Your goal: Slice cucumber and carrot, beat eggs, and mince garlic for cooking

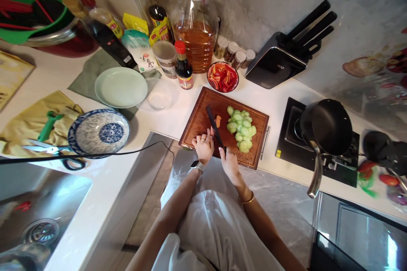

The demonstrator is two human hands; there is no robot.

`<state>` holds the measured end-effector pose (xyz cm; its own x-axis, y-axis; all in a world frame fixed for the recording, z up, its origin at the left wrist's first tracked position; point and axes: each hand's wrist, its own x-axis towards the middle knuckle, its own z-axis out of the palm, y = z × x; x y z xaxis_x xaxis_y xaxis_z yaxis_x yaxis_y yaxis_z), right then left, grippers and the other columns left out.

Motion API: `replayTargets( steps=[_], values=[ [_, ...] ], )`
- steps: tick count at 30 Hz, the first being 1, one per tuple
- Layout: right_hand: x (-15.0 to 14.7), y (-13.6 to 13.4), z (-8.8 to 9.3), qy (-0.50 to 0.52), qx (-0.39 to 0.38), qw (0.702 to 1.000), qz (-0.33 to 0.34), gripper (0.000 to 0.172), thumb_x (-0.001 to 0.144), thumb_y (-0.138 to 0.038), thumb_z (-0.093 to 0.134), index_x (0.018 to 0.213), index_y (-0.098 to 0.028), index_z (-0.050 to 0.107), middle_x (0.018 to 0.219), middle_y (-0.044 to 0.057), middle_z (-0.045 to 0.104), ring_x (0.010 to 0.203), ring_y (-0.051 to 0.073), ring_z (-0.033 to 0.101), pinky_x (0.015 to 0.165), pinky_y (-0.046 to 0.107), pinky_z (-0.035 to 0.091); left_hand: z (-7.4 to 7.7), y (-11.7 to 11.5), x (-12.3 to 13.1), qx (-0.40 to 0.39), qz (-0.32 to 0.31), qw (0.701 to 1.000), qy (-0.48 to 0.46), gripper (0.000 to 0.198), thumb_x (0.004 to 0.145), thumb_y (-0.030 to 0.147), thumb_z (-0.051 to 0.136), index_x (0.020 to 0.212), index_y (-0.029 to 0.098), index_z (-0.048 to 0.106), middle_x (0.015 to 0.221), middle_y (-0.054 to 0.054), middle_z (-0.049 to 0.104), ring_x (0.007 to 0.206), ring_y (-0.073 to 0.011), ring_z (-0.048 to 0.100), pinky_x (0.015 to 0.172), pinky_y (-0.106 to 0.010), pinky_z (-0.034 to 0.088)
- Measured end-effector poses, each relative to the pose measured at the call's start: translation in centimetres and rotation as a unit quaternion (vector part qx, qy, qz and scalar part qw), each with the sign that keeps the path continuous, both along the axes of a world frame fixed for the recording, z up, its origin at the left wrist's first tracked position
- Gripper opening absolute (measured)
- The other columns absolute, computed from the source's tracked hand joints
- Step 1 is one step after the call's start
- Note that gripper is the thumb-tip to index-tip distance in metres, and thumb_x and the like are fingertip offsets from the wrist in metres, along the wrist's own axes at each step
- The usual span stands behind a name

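One dark knife [210, 114] slants across the cutting board [196, 112] beside some orange slices [218, 119], its handle gripped in the fingers of the right hand [230, 163], likely for control. The left hand [204, 146] rests left of the blade, fingers bent and bunched, perhaps steadying a piece, though I cannot tell whether they pinch one; green slices [241, 125] lie heaped rightward, apparently out of the blade's way, on the board.

2 hands [204, 147] [230, 164], 1 chopping board [197, 112], 4 spice jars [231, 52], 1 sink [71, 194]
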<state>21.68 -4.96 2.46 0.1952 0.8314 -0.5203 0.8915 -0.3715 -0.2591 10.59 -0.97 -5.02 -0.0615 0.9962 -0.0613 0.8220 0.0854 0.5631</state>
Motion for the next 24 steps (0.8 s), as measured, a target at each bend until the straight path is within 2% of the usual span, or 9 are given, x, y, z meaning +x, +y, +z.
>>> replayTargets(
  steps=[10, 19, 24],
  values=[
    [0.5, -1.6, 1.0, -0.007, -0.032, 0.999, 0.029, 0.044, 0.104, -0.045, 0.033, 0.11, -0.012, 0.061, 0.09, 0.015, 0.075, 0.082, 0.024, 0.074, 0.066, 0.027, 0.047, 0.3, 0.1, 0.0, -0.044, 0.01, 0.999, -0.029, 0.045, 0.095, 0.034, 0.039, 0.136, 0.029, 0.057, 0.106, -0.014, 0.066, 0.104, -0.0359, 0.052, 0.093, -0.058, 0.031],
    [-1.4, 1.6, -0.7, -0.026, -0.035, 0.999, 0.031, 0.046, 0.103, -0.046, 0.034, 0.115, -0.01, 0.06, 0.094, 0.019, 0.074, 0.087, 0.027, 0.074, 0.072, 0.031, 0.05, 0.5, 0.2, -0.1, -0.06, -0.002, 0.998, -0.002, 0.044, 0.096, 0.036, 0.037, 0.134, 0.029, 0.058, 0.106, -0.013, 0.067, 0.104, -0.0351, 0.052, 0.094, -0.057, 0.031],
    [-0.9, 1.9, -0.9, 0.004, -0.009, 1.0, -0.002, 0.044, 0.104, -0.045, 0.033, 0.112, -0.011, 0.06, 0.095, 0.017, 0.074, 0.087, 0.025, 0.073, 0.072, 0.028, 0.049, 0.4, 0.0, 0.1, -0.044, -0.005, 0.999, 0.009, 0.046, 0.097, 0.035, 0.036, 0.138, 0.026, 0.055, 0.106, -0.014, 0.068, 0.104, -0.0353, 0.052, 0.094, -0.058, 0.031]
  ],
)
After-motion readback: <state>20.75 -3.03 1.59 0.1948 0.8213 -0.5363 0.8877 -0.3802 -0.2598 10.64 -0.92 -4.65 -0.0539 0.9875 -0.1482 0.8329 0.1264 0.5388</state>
